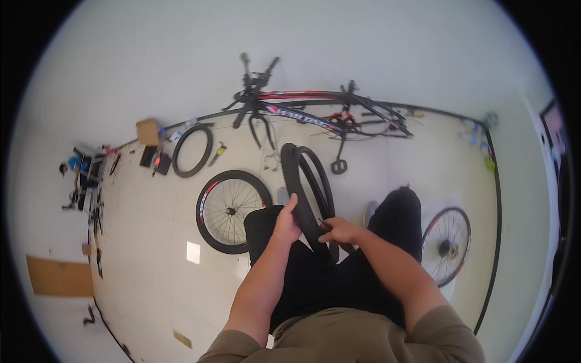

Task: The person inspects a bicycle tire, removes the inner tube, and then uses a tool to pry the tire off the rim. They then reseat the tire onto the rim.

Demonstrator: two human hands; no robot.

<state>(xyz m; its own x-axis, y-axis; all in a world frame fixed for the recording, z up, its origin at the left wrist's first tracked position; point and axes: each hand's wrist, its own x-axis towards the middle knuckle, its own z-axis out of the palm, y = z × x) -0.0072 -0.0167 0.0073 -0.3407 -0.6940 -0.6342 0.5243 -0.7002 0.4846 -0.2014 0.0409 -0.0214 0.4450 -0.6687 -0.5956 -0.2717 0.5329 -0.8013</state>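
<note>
A black bicycle tire (294, 183) with a knobbly tread stands edge-on in front of my knees, its loop slightly twisted. My left hand (287, 225) is closed round the tire's left side, thumb up along the tread. On the opposite side my right hand (340, 232) pinches the tire's inner edge low down, by a small dark piece too unclear to name. The far part of the loop shows behind the near part. Whether an inner tube lies inside cannot be made out.
A wheel with a tire (206, 206) lies left of my legs, and a bare wheel (455, 230) lies to the right. Ahead, a bicycle frame (302, 115) leans by the wall. Another tire (175, 154), a yellow-and-black tool (218, 153) and a cardboard box (147, 131) are farther left.
</note>
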